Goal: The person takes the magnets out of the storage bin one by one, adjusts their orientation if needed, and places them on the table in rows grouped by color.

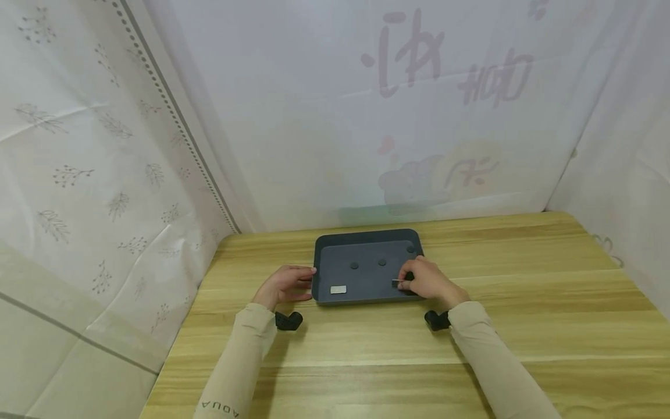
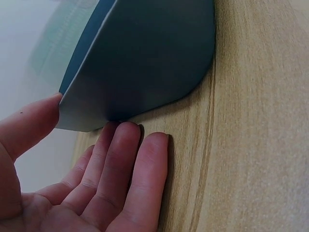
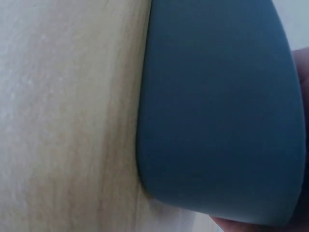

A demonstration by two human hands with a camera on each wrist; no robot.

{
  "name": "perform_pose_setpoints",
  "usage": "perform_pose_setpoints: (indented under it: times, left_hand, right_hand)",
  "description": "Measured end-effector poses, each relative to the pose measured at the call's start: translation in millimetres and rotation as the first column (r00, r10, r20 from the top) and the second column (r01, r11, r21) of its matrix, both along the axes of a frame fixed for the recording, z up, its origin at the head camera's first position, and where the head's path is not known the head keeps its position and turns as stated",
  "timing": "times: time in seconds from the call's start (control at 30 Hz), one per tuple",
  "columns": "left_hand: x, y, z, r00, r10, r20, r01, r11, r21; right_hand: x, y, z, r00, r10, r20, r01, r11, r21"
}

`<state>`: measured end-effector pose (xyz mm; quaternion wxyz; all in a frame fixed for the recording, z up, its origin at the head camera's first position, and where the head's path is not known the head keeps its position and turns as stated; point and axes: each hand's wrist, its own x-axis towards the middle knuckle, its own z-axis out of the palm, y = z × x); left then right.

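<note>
Tray [image 1: 366,274]: dark grey, shallow, rectangular, flat on the wooden table [image 1: 523,302], near its back edge.
Long axis: left to right across the table, parallel to the near edge; open face up.
Left hand [image 1: 285,285]: fingers nearly straight, thumb [image 2: 26,123] on the rim, fingertips [image 2: 152,145] against the left wall.
Right hand [image 1: 429,280]: pinches a small flat piece [image 1: 396,283] over the tray's right end.
Contents: silver block [image 1: 338,289]; dark discs [image 1: 354,265].
Technique, as judged: steady the tray with the left hand; lower the piece flat.
</note>
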<state>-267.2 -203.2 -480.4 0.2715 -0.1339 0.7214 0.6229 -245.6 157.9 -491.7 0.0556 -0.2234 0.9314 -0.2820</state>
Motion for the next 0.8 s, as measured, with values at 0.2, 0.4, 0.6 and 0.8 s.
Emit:
perform_pose_setpoints:
  times: [0.2,0.4,0.6,0.8]
  left_hand:
    - [1.3,3,1.5,1.0,0.003,0.003,-0.003,1.0,-0.001]
    - [1.9,3,1.3,1.0,0.005,-0.001,-0.005,1.0,-0.005]
    - [2.2,3,2.4,1.0,0.004,-0.006,-0.004,1.0,-0.005]
    - [2.3,2,1.7,1.0,-0.002,-0.013,0.002,1.0,-0.006]
  right_hand:
    - [-1.3,2,1.0,0.999,-0.019,0.031,0.022,0.995,-0.101]
    - [-0.1,4,1.0,0.996,-0.039,0.082,0.057,0.972,-0.229]
    - [3.2,8,5.2,0.989,-0.071,0.133,0.108,0.95,-0.293]
    - [4.9,11,11.1,0.985,-0.073,0.155,0.121,0.936,-0.332]
